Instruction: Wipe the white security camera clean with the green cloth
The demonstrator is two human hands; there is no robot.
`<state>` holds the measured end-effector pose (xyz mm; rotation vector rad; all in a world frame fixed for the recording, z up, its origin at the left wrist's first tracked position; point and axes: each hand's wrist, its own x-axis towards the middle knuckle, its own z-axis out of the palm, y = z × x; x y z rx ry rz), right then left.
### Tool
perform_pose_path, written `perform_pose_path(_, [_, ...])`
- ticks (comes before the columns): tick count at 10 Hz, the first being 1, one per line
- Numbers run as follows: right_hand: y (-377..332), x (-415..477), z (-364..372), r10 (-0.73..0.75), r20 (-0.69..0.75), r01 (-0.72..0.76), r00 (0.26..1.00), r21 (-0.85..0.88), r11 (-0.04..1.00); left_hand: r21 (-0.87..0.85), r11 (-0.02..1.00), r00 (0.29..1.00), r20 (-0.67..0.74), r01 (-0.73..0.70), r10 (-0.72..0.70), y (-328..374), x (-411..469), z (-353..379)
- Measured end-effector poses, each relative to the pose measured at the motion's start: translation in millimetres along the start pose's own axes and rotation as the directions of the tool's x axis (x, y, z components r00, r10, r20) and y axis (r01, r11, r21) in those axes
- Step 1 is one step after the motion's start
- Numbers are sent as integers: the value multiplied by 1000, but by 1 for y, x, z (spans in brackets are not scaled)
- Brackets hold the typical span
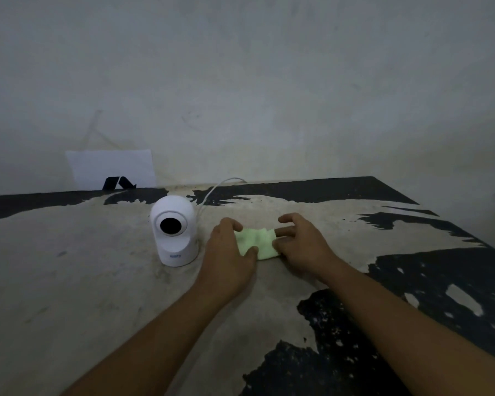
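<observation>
The white security camera (175, 230) stands upright on the worn table (69, 281), its round black lens facing me. A white cable (212, 192) runs from behind it toward the wall. Just to its right lies the small pale green cloth (257, 242), bunched on the tabletop. My left hand (226, 252) grips the cloth's left edge, thumb on its near side. My right hand (300, 244) holds the right edge, fingers curled over it. Both hands rest low on the table, a short gap from the camera.
A white sheet of paper with a black mark (112, 170) leans against the grey wall (269, 81) behind the camera. The table's black coating is peeled in patches; its right edge (455, 224) slants off toward the wall.
</observation>
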<state>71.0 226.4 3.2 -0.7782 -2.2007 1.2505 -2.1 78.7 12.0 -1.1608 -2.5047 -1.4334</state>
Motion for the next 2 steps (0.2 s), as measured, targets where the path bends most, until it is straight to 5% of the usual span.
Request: perform_pose_path(2, [-6, -14, -9, -66, -121, 35, 990, -247, 968, -5, 994, 994, 27, -108, 108, 6, -30, -24])
